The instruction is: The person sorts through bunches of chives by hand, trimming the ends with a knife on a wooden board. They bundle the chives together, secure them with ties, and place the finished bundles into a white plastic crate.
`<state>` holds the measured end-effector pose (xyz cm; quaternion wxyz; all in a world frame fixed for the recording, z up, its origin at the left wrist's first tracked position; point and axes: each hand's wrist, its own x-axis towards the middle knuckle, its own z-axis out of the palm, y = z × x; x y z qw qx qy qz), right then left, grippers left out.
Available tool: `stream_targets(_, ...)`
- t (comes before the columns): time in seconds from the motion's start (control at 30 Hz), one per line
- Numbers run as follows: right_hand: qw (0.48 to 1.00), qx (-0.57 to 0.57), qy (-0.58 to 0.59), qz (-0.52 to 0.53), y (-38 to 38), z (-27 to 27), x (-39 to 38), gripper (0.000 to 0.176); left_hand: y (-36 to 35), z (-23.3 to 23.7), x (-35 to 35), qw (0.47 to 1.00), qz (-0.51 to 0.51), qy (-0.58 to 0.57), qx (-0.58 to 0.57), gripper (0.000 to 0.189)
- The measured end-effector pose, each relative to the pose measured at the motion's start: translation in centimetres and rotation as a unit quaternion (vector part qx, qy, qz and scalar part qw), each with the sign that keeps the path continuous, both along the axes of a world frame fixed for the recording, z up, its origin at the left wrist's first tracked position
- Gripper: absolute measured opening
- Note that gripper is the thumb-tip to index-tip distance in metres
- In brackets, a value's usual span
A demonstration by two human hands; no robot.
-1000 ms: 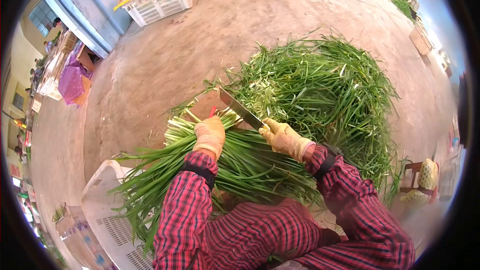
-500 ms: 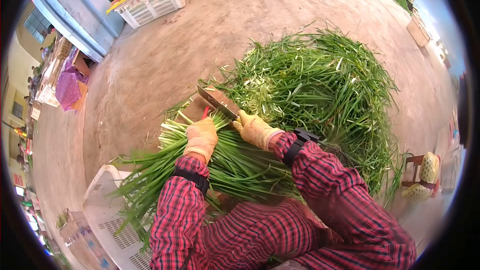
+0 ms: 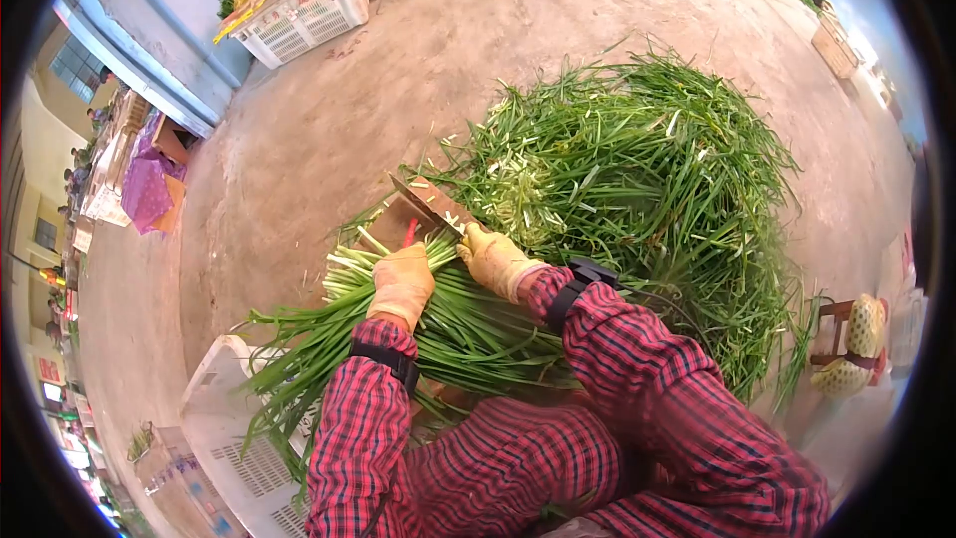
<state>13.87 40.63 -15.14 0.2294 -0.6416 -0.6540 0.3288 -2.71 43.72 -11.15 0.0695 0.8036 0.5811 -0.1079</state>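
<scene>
My left hand (image 3: 402, 284), in a pale yellow glove, is closed around a bunch of long green chives (image 3: 488, 344), near their whitish ends. Something thin and red (image 3: 410, 232) sticks out just ahead of that hand. A knife (image 3: 426, 206) is gripped by its handle in my gloved right hand (image 3: 495, 257). Its long blade slants over a brown board (image 3: 396, 219), right beside the pale stalk ends. Short whitish pieces lie by the blade. My fingers hide the knife's handle.
A big heap of loose green leaves (image 3: 647, 159) covers the floor on the right. At lower left stands a white plastic crate (image 3: 229, 438), partly under the chive leaves. Another white crate (image 3: 309, 15) is by the wall, and a small stool (image 3: 846, 339) sits at right.
My right hand and the knife have shifted slightly left, closer to the stalk ends. Small pale pieces now show beside the blade. The whole view has shifted a little. My left hand keeps its hold.
</scene>
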Motion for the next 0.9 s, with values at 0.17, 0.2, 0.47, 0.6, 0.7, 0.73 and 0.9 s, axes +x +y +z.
stream_targets(0.17, 0.984, -0.114, 0.132, -0.019, 0.9, 1.0, 2.1, 0.035, 0.1, 0.7, -1.1, 0.998, 0.02, -0.041, 0.046, 0.023)
stream_targets(0.2, 0.981, -0.143, 0.134, -0.016, 0.6, 1.8, 2.1, 0.036, -0.4, 1.9, -1.6, 0.998, 0.025, -0.039, 0.045, 0.023)
stream_targets(0.47, 0.971, 0.088, -0.209, 0.071, -0.3, 2.1, -0.3, 0.023, -5.6, 15.8, -6.5, 0.984, 0.109, -0.141, 0.024, 0.043)
stream_targets(0.6, 0.972, 0.126, -0.191, 0.06, -1.8, 2.6, 0.0, 0.045, -8.8, 18.5, -10.1, 0.905, 0.114, -0.41, -0.002, 0.041)
stream_targets(0.7, 0.978, 0.179, 0.011, 0.103, -4.7, 9.3, -0.7, 0.061, -12.1, 23.2, -9.7, 0.801, 0.181, -0.569, -0.025, 0.034)
stream_targets(0.73, 0.971, 0.166, 0.115, 0.127, -5.6, 11.7, -1.5, 0.064, -12.9, 24.0, -9.4, 0.799, 0.185, -0.571, -0.016, 0.034)
stream_targets(0.9, 0.911, 0.156, 0.245, 0.293, -12.0, 25.4, -6.5, 0.103, -16.7, 25.9, -5.5, 0.546, 0.113, -0.827, 0.067, 0.04)
